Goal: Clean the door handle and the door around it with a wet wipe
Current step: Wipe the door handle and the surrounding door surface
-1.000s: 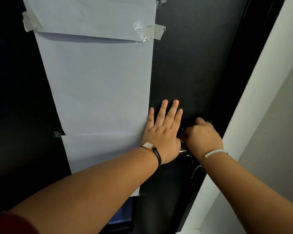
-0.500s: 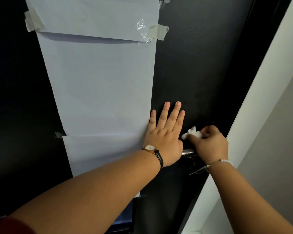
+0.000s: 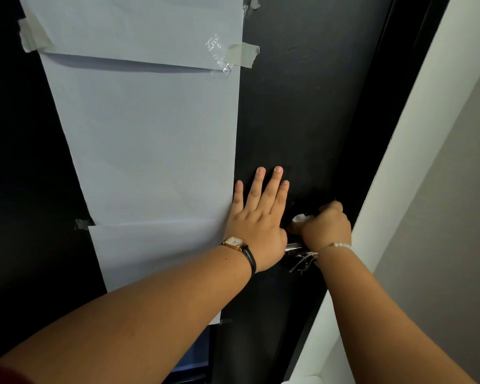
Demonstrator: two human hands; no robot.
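Note:
A black door [image 3: 302, 112] fills the middle of the view. My left hand [image 3: 257, 220] lies flat against it, fingers spread, just left of the handle and beside the paper's edge. My right hand [image 3: 326, 228] is closed on a white wet wipe [image 3: 298, 218], pressed to the door just above the handle. A short piece of the silver door handle [image 3: 293, 248] shows between my two hands; the rest is hidden under my right wrist. Keys [image 3: 302, 263] hang below it.
Large white paper sheets [image 3: 150, 134] are taped over the door's left part, with tape pieces [image 3: 243, 55] at the corners. A black door frame [image 3: 383, 112] and a white wall edge [image 3: 416, 151] run along the right.
My right hand has shifted slightly to the right along the door above the handle, and the wipe now shows at its left edge. My left hand stays flat in place.

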